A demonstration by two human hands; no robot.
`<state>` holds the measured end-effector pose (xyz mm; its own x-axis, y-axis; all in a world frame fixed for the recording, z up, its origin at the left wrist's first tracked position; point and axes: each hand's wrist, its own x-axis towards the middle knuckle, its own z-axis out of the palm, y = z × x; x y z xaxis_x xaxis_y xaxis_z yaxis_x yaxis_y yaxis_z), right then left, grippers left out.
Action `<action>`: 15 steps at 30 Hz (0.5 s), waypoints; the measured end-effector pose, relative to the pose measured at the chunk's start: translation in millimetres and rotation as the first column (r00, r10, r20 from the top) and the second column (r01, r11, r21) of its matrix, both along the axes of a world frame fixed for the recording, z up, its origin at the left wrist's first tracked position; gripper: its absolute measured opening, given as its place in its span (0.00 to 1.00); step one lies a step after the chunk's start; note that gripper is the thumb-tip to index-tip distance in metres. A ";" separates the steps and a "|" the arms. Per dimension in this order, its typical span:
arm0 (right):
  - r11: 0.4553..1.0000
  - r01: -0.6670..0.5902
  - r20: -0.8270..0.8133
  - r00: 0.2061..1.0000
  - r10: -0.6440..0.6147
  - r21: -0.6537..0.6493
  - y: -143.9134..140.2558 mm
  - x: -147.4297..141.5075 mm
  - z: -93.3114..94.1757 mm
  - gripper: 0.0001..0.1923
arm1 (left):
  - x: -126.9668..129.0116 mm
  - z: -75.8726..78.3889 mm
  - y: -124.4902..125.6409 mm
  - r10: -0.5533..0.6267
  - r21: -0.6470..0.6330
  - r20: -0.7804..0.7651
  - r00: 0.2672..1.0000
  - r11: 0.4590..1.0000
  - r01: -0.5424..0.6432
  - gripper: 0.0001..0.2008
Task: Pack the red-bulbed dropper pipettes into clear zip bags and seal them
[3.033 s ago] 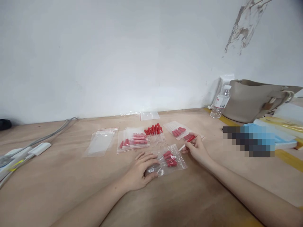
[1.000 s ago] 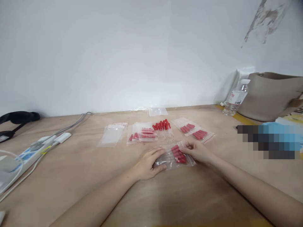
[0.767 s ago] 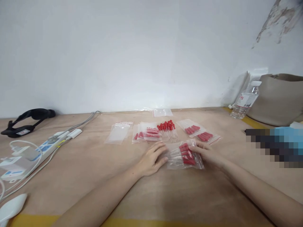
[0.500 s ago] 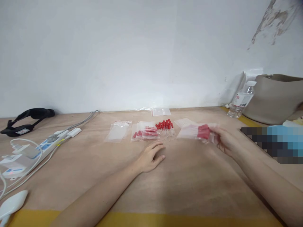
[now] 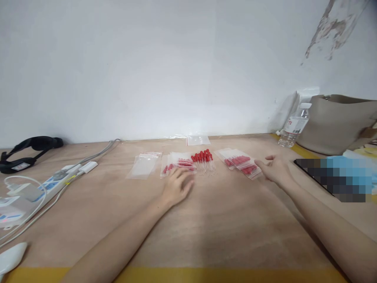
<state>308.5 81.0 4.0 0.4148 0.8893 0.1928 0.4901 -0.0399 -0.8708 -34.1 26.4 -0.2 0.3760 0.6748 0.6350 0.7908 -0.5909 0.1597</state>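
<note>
The left hand (image 5: 177,186), blurred, fingers parted, hung at the near edge of the left bag pile (image 5: 178,159), contact unclear; this lay straight ahead, long axis sideways, farther from the right hand (image 5: 271,169), spread, gripping nothing beside the right bag pile (image 5: 240,161). One dropper cluster (image 5: 203,159) and one bottle (image 5: 293,126) showed.

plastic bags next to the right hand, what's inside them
Red pieces show through the clear plastic bags. The bags overlap, so part of what lies underneath is covered, and the number of pieces inside cannot be told.
</note>
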 end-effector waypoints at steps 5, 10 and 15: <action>0.970 -0.236 0.466 0.866 0.181 0.063 -13.0 -26.7 5.6 0.10 | -15.2 21.3 23.5 0.218 0.151 -0.086 0.972 0.967 -0.203 0.12; 0.872 -0.489 0.543 0.726 0.423 -0.025 5.8 -102.8 6.1 0.08 | -5.7 30.9 44.6 0.166 -0.008 -0.394 0.904 0.983 -0.184 0.27; 0.945 -0.307 0.521 0.791 0.321 -0.115 42.7 -148.6 2.6 0.10 | -15.8 21.2 60.2 0.102 -0.179 -0.446 0.889 0.963 -0.200 0.22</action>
<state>159.9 123.7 6.7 -0.0470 0.9599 0.2765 0.8606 0.1794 -0.4766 -49.8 86.6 21.0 0.4606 0.8463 0.2678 0.8871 -0.4490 -0.1069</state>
